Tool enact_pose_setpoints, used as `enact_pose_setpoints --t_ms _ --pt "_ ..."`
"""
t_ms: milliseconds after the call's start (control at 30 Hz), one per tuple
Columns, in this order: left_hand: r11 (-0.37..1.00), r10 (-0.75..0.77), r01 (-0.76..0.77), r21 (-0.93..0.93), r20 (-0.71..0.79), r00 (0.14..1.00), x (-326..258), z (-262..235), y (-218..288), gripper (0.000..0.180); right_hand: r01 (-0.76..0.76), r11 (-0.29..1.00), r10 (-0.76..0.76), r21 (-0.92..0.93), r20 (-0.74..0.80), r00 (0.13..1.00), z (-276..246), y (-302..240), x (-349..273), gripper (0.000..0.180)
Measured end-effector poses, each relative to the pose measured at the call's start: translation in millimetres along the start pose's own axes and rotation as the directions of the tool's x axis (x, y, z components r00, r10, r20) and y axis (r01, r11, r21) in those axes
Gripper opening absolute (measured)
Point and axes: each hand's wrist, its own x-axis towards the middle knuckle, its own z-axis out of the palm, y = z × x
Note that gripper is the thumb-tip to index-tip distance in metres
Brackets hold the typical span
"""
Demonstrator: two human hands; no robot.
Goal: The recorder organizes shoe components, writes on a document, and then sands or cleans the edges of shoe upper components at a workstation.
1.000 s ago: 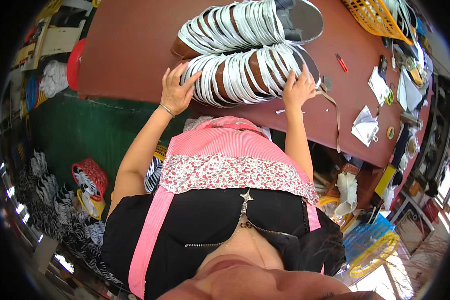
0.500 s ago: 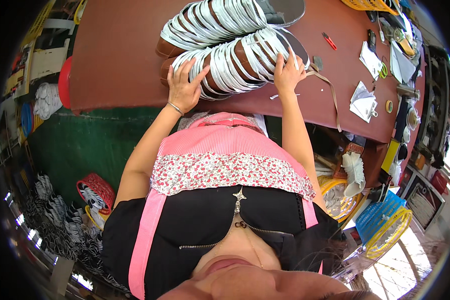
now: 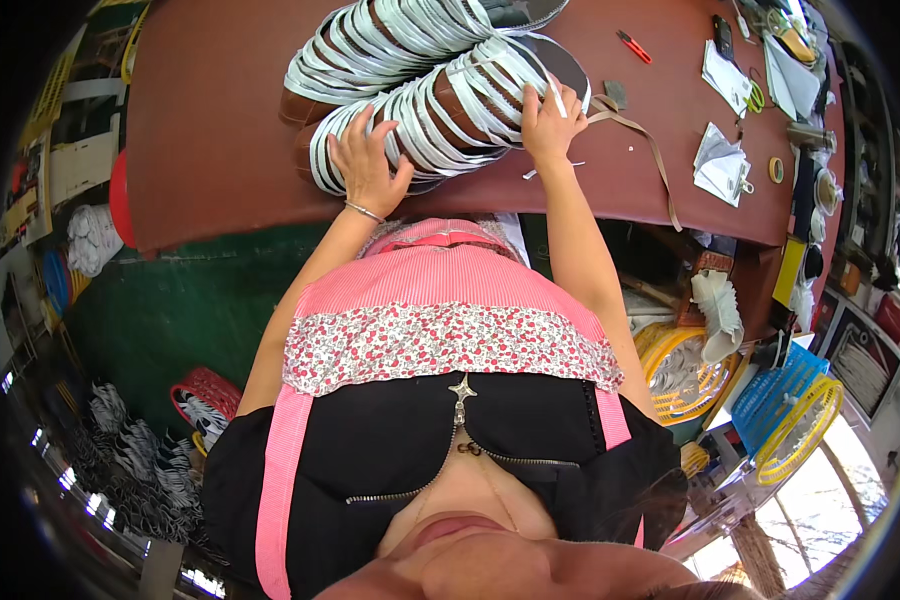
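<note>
Two long rows of nested brown pieces with white edges, which look like shoe uppers, lie side by side on the red-brown table. On the near row of shoe uppers (image 3: 450, 115), my left hand (image 3: 368, 168) rests at the left end, fingers spread over the edges and thumb held apart on the near side. Over at the row's right end, my right hand (image 3: 554, 128) has white-edged material between thumb and fingers. Behind it, the far row of shoe uppers (image 3: 390, 50) is untouched. The undersides of both rows are hidden.
A brown strap (image 3: 655, 160) trails over the table's near edge. Farther right are a red cutter-like tool (image 3: 634, 47), clipped papers (image 3: 722, 170), a tape roll (image 3: 776, 170) and green-handled scissors (image 3: 756, 97). Below stand a yellow basket (image 3: 660, 350) and a red basket (image 3: 210, 385).
The whole view has shifted, so table and rows sit farther up and left. My left thumb has come off the row's top toward its near side. My right hand stays at the right end.
</note>
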Motion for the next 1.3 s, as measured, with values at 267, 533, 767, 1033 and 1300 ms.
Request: enact_pose_setpoints --t_ms 267,533,767,1033,1300 --pt "0.991 0.122 -0.125 0.047 0.061 0.991 4 1 0 0.052 -0.003 1.0 0.003 0.009 -0.011 1.0 3 1 2 0.049" --pt "0.996 0.048 -0.046 0.071 -0.036 0.998 28 17 25 0.04 -0.011 1.0 0.01 0.009 0.007 1.0 1 0 2 0.049" --pt "0.999 0.051 -0.051 -0.013 0.004 0.999 29 25 30 0.042 -0.015 1.0 0.015 0.026 0.008 1.0 1 1 2 0.049" --pt "0.983 0.183 -0.181 0.04 -0.03 0.983 58 24 41 0.032 0.005 0.999 -0.006 0.054 0.015 1.0 -3 0 -2 0.05" --pt "0.993 0.053 -0.051 0.105 -0.015 0.999 79 42 58 0.047 0.02 0.997 -0.026 0.08 0.076 0.997 -9 1 4 0.05"
